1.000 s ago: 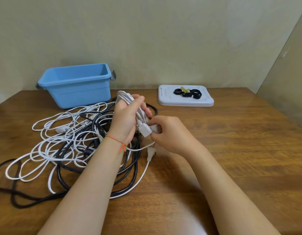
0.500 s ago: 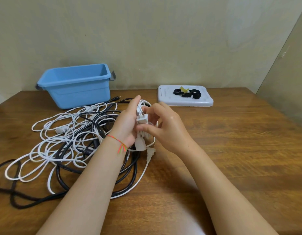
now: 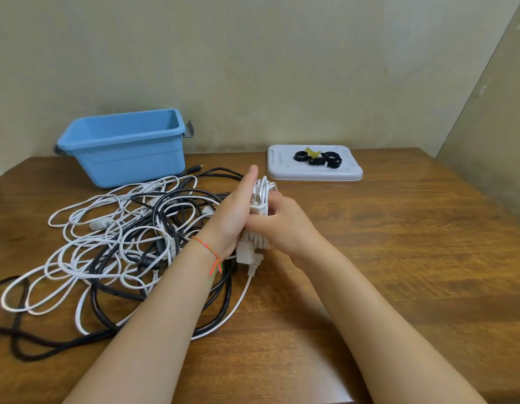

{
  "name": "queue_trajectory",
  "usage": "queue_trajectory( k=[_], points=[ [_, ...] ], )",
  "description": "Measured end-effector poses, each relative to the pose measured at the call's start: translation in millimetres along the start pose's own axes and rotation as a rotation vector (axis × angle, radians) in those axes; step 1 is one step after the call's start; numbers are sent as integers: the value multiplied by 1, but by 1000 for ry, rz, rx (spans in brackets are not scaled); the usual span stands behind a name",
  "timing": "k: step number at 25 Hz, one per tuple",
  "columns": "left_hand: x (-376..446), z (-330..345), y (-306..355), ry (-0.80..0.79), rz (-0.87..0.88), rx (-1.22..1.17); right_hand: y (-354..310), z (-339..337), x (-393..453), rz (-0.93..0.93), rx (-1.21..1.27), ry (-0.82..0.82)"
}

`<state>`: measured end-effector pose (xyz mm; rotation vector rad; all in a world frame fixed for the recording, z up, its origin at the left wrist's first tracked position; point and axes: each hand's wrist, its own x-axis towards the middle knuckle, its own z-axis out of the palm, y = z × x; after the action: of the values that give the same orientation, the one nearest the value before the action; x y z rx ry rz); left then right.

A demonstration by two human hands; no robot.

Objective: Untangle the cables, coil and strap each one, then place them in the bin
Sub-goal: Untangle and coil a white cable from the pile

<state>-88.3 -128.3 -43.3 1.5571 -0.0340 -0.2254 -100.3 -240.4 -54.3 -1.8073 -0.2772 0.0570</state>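
On the counter (image 3: 398, 243), a tangle of black and white cables (image 3: 130, 246) sprawls left of centre, with the empty blue bin (image 3: 121, 150) behind it. The white tray (image 3: 314, 170) of black straps (image 3: 318, 158) lies ahead and right of the hands, nearer the right hand. The left hand (image 3: 232, 217), fingers straight, braces the white coil (image 3: 260, 217), whose long axis runs away from the person. The right hand (image 3: 282, 225) grips that coil, so the left would likely hold while the right fetches a strap.
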Motion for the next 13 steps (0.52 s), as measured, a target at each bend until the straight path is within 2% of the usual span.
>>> queue_trajectory(
  k=[3, 7, 10, 13],
  points=[
    [0, -3, -1, 28, 78, 210, -1, -6, 0, 107, 209, 82],
    [-1, -4, -4, -165, 221, 486, 1, -22, 7, 239, 475, 181],
    [0, -6, -4, -167, 252, 631, -1, -25, 7, 304, 667, 129],
    [2, -11, -6, -139, 233, 704, -2, -28, 7, 335, 663, 55]
  ],
)
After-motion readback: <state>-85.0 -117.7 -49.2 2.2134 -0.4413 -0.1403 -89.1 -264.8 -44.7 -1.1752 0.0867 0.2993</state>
